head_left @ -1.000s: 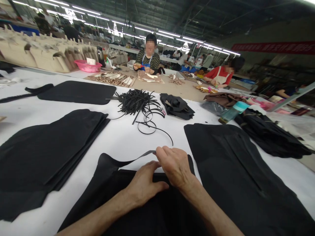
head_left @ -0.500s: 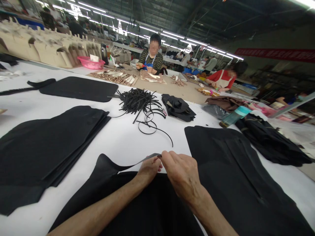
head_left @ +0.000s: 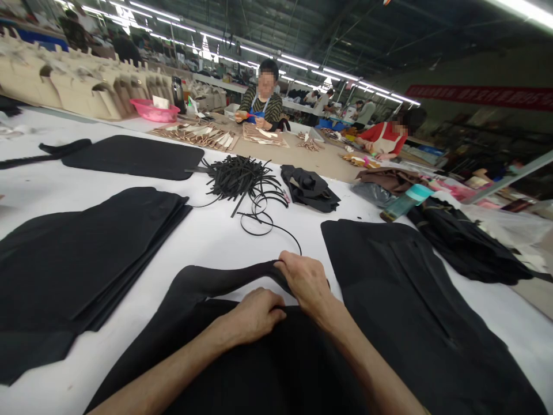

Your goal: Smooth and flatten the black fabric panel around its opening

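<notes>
While my right grip pinches the far band of the black panel, nearer me than the strip pile | left grip curled at the panel's inner edge, closure unclear | I'd keep tension light and even

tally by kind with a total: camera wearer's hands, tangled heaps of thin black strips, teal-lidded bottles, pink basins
Wearer's hands (left hand, right hand): 2
Tangled heap of thin black strips: 1
Teal-lidded bottle: 1
Pink basin: 1
Total: 5

Pink basin beside dark bottle
</notes>
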A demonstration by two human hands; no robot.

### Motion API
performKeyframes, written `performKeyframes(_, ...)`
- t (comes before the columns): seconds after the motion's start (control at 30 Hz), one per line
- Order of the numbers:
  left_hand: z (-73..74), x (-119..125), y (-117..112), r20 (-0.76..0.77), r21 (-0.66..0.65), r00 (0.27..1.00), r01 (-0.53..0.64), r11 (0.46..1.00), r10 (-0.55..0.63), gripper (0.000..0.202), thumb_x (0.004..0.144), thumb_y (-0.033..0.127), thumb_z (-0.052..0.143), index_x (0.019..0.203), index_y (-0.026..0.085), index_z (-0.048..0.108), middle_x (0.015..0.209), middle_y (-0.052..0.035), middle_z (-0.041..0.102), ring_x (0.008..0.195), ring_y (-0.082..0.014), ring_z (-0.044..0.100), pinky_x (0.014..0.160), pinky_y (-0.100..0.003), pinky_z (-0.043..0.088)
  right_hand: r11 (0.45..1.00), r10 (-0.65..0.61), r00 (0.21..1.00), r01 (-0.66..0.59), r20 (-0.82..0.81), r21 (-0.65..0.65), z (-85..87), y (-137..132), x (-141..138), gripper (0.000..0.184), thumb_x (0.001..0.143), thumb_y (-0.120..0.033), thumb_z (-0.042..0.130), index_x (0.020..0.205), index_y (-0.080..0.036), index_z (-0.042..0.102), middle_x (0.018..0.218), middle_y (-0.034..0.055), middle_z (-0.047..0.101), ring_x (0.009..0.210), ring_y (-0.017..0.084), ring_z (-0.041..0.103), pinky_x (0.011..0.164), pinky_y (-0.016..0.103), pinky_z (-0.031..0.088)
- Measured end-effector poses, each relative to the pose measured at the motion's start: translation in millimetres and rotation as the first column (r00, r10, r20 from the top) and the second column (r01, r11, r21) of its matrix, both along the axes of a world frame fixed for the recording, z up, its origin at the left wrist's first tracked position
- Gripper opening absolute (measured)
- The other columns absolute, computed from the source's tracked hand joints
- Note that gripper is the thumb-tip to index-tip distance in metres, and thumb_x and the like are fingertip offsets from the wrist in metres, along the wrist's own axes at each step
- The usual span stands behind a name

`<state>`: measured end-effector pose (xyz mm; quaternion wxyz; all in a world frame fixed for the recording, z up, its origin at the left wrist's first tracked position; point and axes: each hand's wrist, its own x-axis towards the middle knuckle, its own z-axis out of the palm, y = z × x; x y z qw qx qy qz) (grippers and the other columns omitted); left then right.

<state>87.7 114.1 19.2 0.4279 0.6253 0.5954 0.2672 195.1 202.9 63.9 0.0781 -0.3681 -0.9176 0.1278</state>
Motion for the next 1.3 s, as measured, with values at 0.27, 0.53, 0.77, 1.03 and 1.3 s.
performKeyframes(0.27, -6.0, 6, -2, -0.360, 0.021, 0.933, -0.016, 1.000, 0.023, 0.017, 0.077, 0.025, 0.049, 0.076, 0.022, 0.066, 0.079, -0.0056, 0.069, 0.082, -0.0251, 0.062, 0.073, -0.035, 0.044, 0.920, 0.093, 0.995, -0.101, -0.040, -0.380, -24.2, 41, 46, 0.027, 0.082, -0.028, 0.053, 0.107, -0.020, 0.058, 0.087, 0.0010, 0.066, 0.075, 0.015, 0.061, 0.063, 0.024, 0.043)
performKeyframes(0.53, -3.5, 23, -8, -0.551, 0.018, 0.833, 0.068, 0.997, -0.047, 0.020, 0.080, 0.018, 0.044, 0.084, 0.015, 0.063, 0.081, -0.0142, 0.068, 0.078, -0.0310, 0.064, 0.070, -0.045, 0.048, 1.000, -0.006, 0.997, 0.008, 0.076, -0.026, -52.6, 18, 64, 0.031, 0.082, -0.012, 0.049, 0.111, -0.020, 0.057, 0.097, 0.0061, 0.066, 0.092, 0.021, 0.058, 0.081, 0.033, 0.040)
performKeyframes(0.77, -12.5, 20, -15, -0.559, 0.076, 0.816, 0.225, 0.971, -0.145, 0.020, 0.069, 0.013, 0.058, 0.088, 0.017, 0.058, 0.085, -0.0075, 0.067, 0.078, -0.0269, 0.063, 0.072, -0.038, 0.048, 0.970, -0.049, 0.991, 0.018, 0.123, 0.243, -59.8, 0, 54, 0.029, 0.083, -0.004, 0.045, 0.105, -0.017, 0.059, 0.090, 0.0097, 0.063, 0.086, 0.024, 0.056, 0.079, 0.038, 0.038)
performKeyframes(1.03, -15.3, 4, -8, -0.523, 0.099, 0.851, 0.107, 0.989, -0.040, 0.016, 0.083, 0.017, 0.043, 0.088, 0.019, 0.058, 0.089, -0.0050, 0.067, 0.083, -0.0230, 0.062, 0.072, -0.034, 0.047, 0.983, 0.181, 0.983, -0.179, -0.028, 0.044, -51.8, -27, 62, 0.037, 0.082, -0.008, 0.048, 0.116, -0.023, 0.052, 0.109, 0.0046, 0.060, 0.098, 0.019, 0.055, 0.083, 0.031, 0.043)
performKeyframes(1.3, -10.2, -62, -57, -0.578, 0.105, 0.815, 0.036, 0.994, 0.031, 0.022, 0.080, 0.007, 0.041, 0.080, 0.021, 0.057, 0.083, -0.0034, 0.062, 0.082, -0.0208, 0.053, 0.077, -0.035, 0.039, 0.984, 0.167, 0.980, -0.172, 0.107, 0.044, -66.5, -31, 60, 0.019, 0.083, -0.006, 0.048, 0.077, -0.022, 0.055, 0.078, 0.0011, 0.055, 0.077, 0.020, 0.050, 0.069, 0.034, 0.036)
